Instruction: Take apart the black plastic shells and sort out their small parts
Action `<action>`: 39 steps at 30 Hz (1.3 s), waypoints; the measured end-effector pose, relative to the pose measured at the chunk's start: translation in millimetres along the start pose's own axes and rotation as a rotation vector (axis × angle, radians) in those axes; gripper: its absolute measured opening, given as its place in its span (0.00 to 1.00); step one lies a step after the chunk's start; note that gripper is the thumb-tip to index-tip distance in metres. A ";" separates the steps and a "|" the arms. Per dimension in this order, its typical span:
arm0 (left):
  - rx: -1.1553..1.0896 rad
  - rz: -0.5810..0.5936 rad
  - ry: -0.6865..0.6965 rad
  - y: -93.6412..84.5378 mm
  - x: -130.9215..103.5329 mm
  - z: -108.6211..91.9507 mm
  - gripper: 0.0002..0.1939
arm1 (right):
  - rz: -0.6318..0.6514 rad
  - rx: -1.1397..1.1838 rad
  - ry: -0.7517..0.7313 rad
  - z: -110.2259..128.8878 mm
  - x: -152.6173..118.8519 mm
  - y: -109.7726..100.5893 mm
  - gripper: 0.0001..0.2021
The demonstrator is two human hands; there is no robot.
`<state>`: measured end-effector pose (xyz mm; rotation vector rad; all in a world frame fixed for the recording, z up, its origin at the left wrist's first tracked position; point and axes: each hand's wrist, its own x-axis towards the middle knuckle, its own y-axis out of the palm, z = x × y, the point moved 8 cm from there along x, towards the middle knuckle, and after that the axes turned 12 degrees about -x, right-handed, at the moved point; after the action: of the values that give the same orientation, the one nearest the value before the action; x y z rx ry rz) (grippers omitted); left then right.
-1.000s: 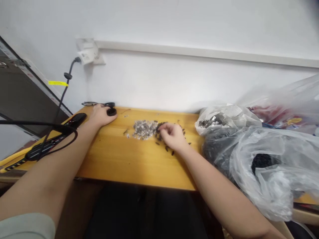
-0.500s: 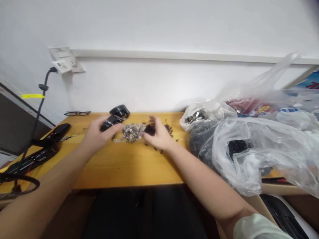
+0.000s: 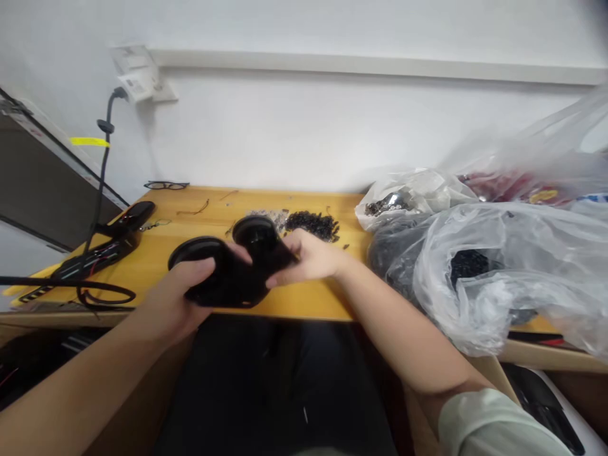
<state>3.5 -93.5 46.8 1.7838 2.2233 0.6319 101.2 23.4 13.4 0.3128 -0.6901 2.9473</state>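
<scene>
Between my hands is a glossy black part with two round, cup-like ends, tilted over the front of the table. My left hand grips its left side, thumb on top near one round end. On the right side, my right hand pinches the part's edge with thumb and fingers; whether a small piece is also in those fingers is hidden. Behind the part lie a heap of small black pieces and a partly covered heap of small clear or silvery pieces.
A white bag with shiny pieces and a clear bag with black pieces stand at right. Glasses, black devices and a cable are at left. The wooden table meets a white wall behind.
My left hand has brought the black part nearer and lower. My right hand has come away from the small black pieces onto the part's right side. The view has tipped downward.
</scene>
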 end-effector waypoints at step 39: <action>-0.857 -1.209 -0.185 -198.9 -107.5 238.3 0.16 | -0.350 -0.134 0.220 -34.9 -7.7 -37.7 0.20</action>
<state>-42.1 -185.7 -265.1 0.0107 1.9254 0.8248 107.9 72.4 -2.8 0.0839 -0.7147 2.5412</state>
